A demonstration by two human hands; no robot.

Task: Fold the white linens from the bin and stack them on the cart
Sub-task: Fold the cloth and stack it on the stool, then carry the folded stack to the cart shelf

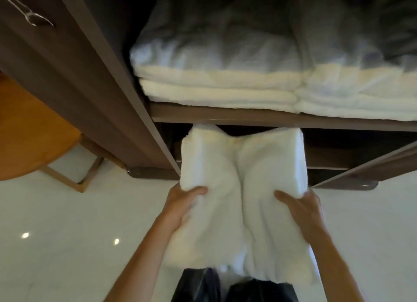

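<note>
Head camera, looking down. At the centre, reaching toward 6 o'clock, a thick folded white terry towel (pixel 243 189) is held out flat with a crease down its middle. The left hand (pixel 182 207), at 7 o'clock of the towel, grips its left edge. The thumb lies on top and the fingers are hidden beneath. The right hand (pixel 302 209), at 5 o'clock, clamps the right edge the same way.

The towel's far end meets the dark opening just under a shelf board of a dark brown wooden cart (pixel 225 117). Whether it rests on anything inside cannot be told.

At 12 to 2 o'clock, a stack of folded white linens (pixel 225 92) lies on that shelf board. At 9 o'clock stands a round orange-brown wooden table (pixel 29 132) on a glossy white floor (pixel 67 222).
</note>
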